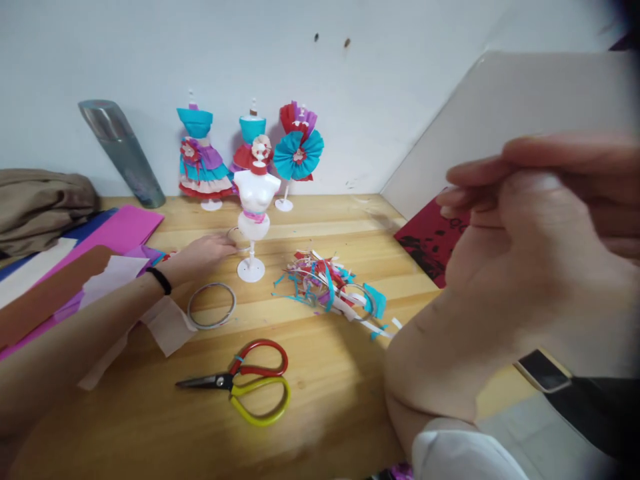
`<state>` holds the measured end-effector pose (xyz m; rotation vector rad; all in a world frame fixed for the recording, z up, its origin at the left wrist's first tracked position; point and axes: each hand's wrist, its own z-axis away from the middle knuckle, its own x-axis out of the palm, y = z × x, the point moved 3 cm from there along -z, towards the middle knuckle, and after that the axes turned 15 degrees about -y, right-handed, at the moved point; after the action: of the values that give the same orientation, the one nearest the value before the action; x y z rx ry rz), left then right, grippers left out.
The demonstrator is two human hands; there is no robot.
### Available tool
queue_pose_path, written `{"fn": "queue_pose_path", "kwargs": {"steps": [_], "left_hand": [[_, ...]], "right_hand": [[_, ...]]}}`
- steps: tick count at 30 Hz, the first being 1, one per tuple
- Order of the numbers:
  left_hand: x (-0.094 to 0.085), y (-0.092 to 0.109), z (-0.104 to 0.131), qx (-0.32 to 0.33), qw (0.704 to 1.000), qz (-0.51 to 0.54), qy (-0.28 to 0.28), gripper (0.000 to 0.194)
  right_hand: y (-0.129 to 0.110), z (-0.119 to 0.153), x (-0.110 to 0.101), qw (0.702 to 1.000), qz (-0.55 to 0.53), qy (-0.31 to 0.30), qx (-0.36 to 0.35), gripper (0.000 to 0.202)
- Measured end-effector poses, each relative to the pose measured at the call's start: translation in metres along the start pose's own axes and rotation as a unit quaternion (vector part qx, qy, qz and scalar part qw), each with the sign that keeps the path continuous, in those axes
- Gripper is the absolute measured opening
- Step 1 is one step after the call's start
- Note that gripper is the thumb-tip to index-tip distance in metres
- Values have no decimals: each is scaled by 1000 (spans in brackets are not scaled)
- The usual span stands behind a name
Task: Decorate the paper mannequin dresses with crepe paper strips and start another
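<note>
My left hand (216, 249) reaches to a thin tape ring (233, 230), its fingers closed at the near edge, just left of a small white dress-form mannequin (257, 190). The mannequin stands upright, with a red band at its neck, a pink band round its waist and a cream paper flower on top. Raised at the right, close to the camera, my right hand (530, 220) has thumb and fingers pressed together; whatever they may pinch is hidden. Scissors (224, 381) with red and yellow handles lie in front, near another tape ring (212, 306).
Three mannequins in coloured paper dresses (200, 157) stand by the wall. Paper scraps (320, 280) and a tape roll (357, 300) lie mid-table. Coloured paper sheets (120, 233), a brown cloth (45, 207) and a leaning flask (123, 153) are left; a red printed item (425, 237) is right.
</note>
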<state>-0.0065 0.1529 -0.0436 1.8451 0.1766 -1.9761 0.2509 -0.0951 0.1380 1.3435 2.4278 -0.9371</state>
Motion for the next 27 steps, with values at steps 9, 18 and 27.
{"fn": "queue_pose_path", "kwargs": {"steps": [9, 18, 27], "left_hand": [[-4, -4, 17, -31, 999, -2, -28, 36], [-11, -3, 25, -55, 998, -25, -36, 34], [-22, -12, 43, -99, 994, -35, -13, 37]], "right_hand": [[-31, 1, 34, 981, -83, 169, 52, 24], [-18, 1, 20, 998, -51, 48, 2, 16], [-37, 3, 34, 989, -34, 140, 34, 23]]}}
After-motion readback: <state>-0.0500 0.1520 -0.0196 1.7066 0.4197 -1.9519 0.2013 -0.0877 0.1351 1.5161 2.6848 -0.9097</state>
